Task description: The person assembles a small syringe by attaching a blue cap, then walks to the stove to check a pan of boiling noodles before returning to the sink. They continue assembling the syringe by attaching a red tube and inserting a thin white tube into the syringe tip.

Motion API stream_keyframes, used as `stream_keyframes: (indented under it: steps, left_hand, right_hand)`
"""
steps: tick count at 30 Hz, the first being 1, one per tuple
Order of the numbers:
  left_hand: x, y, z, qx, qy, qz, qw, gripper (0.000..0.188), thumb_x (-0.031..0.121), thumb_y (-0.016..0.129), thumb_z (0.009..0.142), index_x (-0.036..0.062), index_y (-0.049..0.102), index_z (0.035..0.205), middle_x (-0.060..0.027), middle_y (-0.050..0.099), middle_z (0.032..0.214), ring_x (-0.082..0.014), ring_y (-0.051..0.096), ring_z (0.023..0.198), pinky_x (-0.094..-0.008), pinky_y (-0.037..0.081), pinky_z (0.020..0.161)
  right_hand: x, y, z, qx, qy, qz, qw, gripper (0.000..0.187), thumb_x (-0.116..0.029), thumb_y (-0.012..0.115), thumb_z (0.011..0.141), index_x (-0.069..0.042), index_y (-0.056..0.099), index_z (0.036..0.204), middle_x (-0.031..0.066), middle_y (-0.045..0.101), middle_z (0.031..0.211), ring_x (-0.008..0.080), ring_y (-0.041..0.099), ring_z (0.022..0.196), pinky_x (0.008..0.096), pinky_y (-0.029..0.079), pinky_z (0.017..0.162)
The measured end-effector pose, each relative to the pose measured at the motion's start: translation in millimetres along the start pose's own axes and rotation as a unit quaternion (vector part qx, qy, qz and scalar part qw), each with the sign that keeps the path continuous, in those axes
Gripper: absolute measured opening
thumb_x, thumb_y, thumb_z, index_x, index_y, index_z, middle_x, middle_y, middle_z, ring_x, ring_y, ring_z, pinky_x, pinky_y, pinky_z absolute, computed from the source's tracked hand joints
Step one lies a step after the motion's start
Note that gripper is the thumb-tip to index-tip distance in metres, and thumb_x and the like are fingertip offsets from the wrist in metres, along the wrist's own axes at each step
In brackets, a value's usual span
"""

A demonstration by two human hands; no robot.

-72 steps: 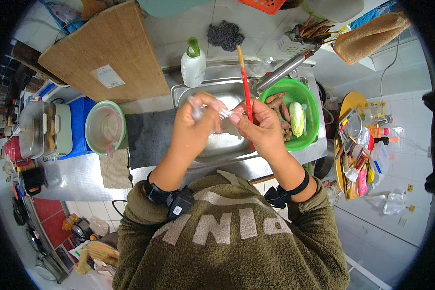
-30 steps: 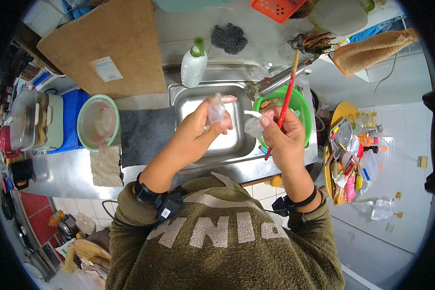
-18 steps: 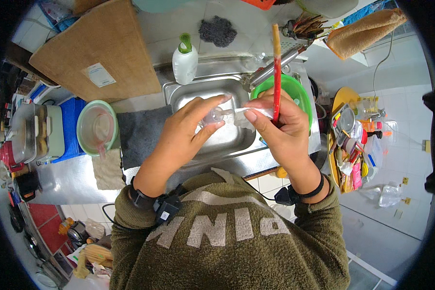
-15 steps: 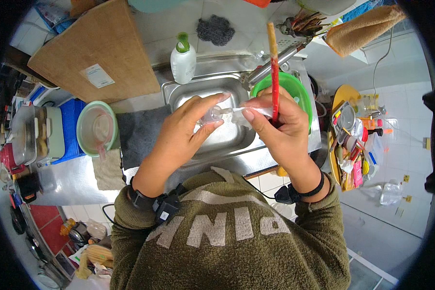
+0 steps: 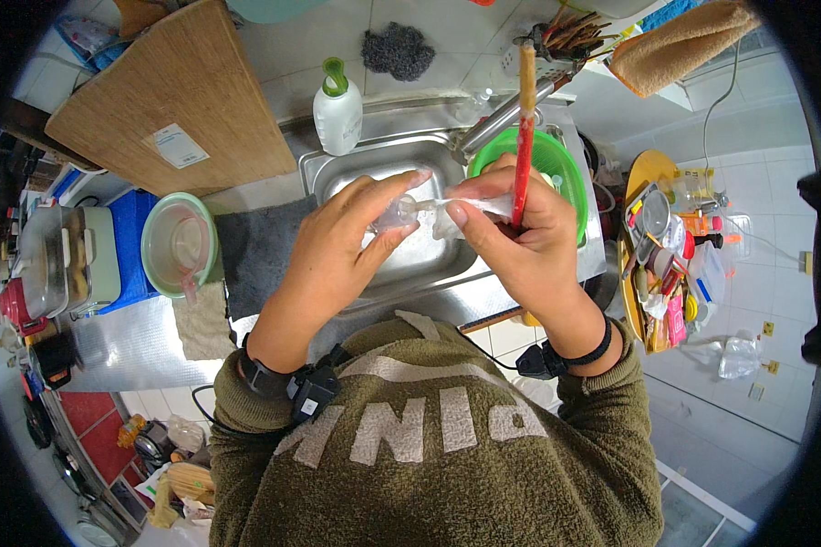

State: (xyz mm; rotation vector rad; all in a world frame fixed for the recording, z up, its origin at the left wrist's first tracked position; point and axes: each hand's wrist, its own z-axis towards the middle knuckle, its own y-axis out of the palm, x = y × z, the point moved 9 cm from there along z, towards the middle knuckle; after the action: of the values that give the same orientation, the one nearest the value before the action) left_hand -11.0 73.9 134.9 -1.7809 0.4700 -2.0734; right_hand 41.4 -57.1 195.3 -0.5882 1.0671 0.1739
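Over the metal sink (image 5: 388, 155), my left hand (image 5: 337, 228) is closed around a small clear, rounded container (image 5: 395, 215) with a narrow neck pointing right. My right hand (image 5: 529, 228) pinches a thin white tissue or cloth (image 5: 449, 224) against that neck. A long stick (image 5: 524, 137), red with a bare wooden-looking tip, is also held in my right hand and points away from me. My fingers cover the stick's lower end and part of the clear container, so its exact kind does not show.
Beyond the sink stands a white pump bottle (image 5: 337, 118) with a green top. A green basin (image 5: 570, 173) sits right, by the tap (image 5: 506, 118). Left are a pale green basin (image 5: 150, 232), dark mat (image 5: 260, 255) and wooden board (image 5: 155, 109). A cluttered round tray (image 5: 652, 173) is far right.
The white tissue now meets the clear container's neck more closely. My right hand has edged left, and the stick's far end leans slightly more to the right. Both hands keep their holds.
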Motion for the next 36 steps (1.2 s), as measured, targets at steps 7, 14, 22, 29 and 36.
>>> stream_keyframes:
  steps: [7,14,22,29,36]
  left_hand:
    - [0.6,-0.8,-0.3,0.002,0.001,0.000,1.000,0.042,0.007,0.061,0.082,0.0089,0.054,0.124,-0.0129,0.059,0.115,-0.0270,0.058,0.103,-0.0326,0.045,0.088]
    - [-0.3,-1.6,-2.2,0.003,0.001,0.014,1.000,0.045,0.006,0.062,0.080,0.0107,0.055,0.124,-0.0124,0.060,0.112,-0.0265,0.059,0.099,-0.0320,0.046,0.084]
    - [6.3,-8.4,-3.1,0.053,0.042,0.071,0.995,0.049,0.011,0.066,0.076,0.0204,0.056,0.123,-0.0080,0.057,0.096,-0.0287,0.058,0.083,-0.0377,0.048,0.074]
    - [8.8,-10.5,-2.9,0.058,0.045,0.102,0.992,0.052,0.011,0.067,0.074,0.0223,0.056,0.124,-0.0064,0.056,0.091,-0.0276,0.056,0.081,-0.0382,0.047,0.073]
    - [11.8,-13.0,-3.7,0.060,0.052,0.142,0.987,0.055,0.011,0.068,0.073,0.0243,0.055,0.125,-0.0060,0.055,0.089,-0.0274,0.055,0.080,-0.0380,0.046,0.073]
  right_hand:
    - [1.4,2.3,0.0,-0.018,0.013,-0.005,1.000,0.009,-0.002,0.069,0.078,0.000,0.064,0.086,0.0035,0.055,0.077,0.0095,0.051,0.067,0.0214,0.038,0.054]
    - [5.5,2.7,-3.4,-0.040,0.078,-0.014,0.996,0.009,-0.003,0.069,0.079,-0.002,0.062,0.085,0.0021,0.056,0.085,0.0061,0.049,0.072,0.0185,0.038,0.057]
    - [11.2,4.3,-4.7,-0.051,0.109,-0.009,0.993,0.011,-0.003,0.069,0.079,-0.002,0.059,0.084,0.0004,0.053,0.087,0.0033,0.048,0.073,0.0159,0.038,0.056]
    - [11.4,5.3,-5.5,-0.060,0.128,-0.005,0.990,0.011,-0.003,0.069,0.080,-0.002,0.059,0.084,0.0006,0.053,0.087,0.0035,0.049,0.073,0.0156,0.038,0.055]
    - [8.8,6.1,-5.3,-0.058,0.108,0.009,0.992,0.010,-0.002,0.068,0.079,-0.001,0.060,0.084,0.0016,0.053,0.086,0.0044,0.049,0.072,0.0160,0.038,0.054]
